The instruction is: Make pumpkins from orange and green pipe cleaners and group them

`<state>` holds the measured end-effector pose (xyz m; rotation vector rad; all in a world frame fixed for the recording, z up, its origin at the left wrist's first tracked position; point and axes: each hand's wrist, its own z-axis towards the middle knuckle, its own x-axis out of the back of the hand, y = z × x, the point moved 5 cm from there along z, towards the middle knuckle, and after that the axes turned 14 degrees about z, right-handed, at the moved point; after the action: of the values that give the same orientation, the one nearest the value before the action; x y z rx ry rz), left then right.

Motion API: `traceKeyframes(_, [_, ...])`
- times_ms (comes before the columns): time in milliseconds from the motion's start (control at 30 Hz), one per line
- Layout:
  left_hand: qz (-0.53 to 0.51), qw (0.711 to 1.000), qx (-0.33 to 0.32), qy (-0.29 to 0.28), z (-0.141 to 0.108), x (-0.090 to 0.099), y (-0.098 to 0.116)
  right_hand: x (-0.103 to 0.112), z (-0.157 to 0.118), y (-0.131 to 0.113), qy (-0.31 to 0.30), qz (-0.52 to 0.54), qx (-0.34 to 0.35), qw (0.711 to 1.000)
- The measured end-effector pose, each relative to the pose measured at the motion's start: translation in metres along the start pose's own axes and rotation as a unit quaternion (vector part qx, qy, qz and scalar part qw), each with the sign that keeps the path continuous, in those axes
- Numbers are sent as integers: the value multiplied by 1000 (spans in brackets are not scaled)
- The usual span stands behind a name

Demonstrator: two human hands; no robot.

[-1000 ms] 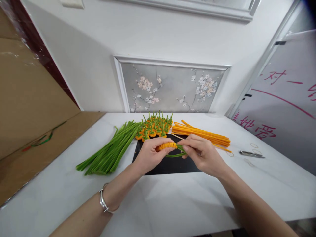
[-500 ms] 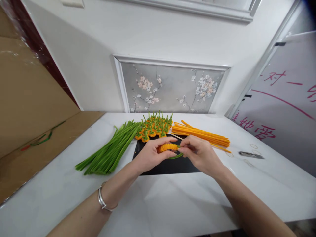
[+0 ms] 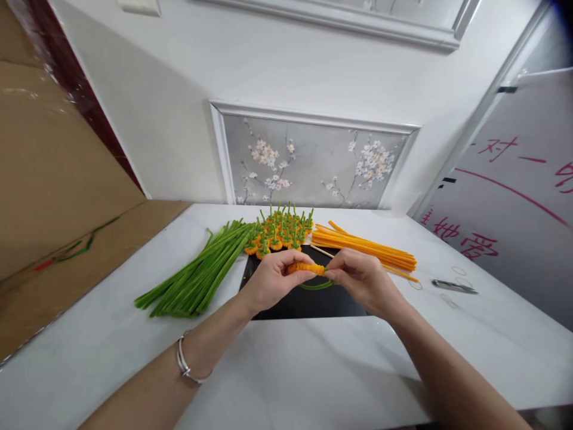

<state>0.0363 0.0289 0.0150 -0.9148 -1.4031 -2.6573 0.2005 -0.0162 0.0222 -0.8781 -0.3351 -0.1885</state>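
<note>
Orange coil (image 3: 308, 269): clamped in left hand's (image 3: 271, 283) fingers, above black mat (image 3: 308, 304)
Green stem (image 3: 317, 287): pinched by right hand's (image 3: 369, 280) fingers, coil's 3 o'clock end
Orange-and-green pieces (image 3: 283, 230): 11 o'clock
Orange strips (image 3: 367, 245): 2 o'clock
Green strips (image 3: 197, 269): 9 o'clock, on desk (image 3: 286, 364)

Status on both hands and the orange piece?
Left hand closed on orange coiled piece. Right hand pinching at its right end, by the green stem. Nothing visibly blocking either hand.
</note>
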Motion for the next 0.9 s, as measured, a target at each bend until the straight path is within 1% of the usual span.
traceKeyframes(300, [1,1000,14,16,-1,2,-2,5,0,3,-28,11,-23,999])
traceKeyframes(400, [8,1000,11,5,-1,2,-1,5,0,1,-28,9,-21,999])
traceKeyframes(567, [63,998,7,-11,-3,-1,-2,-1,1,-6,-21,-20,-6,1000])
traceKeyframes(667, [74,997,14,-32,-5,-5,-3,-6,2,-3,-16,-14,-21,1000])
traceKeyframes(733, [68,997,17,-44,-6,-7,-3,-9,1,3,-11,12,-51,999])
traceKeyframes(800, [55,997,20,-50,-6,-8,-2,-11,0,10,-6,63,-84,994])
traceKeyframes(900, [-12,999,16,-40,-4,-7,-1,-9,0,17,8,151,-111,982])
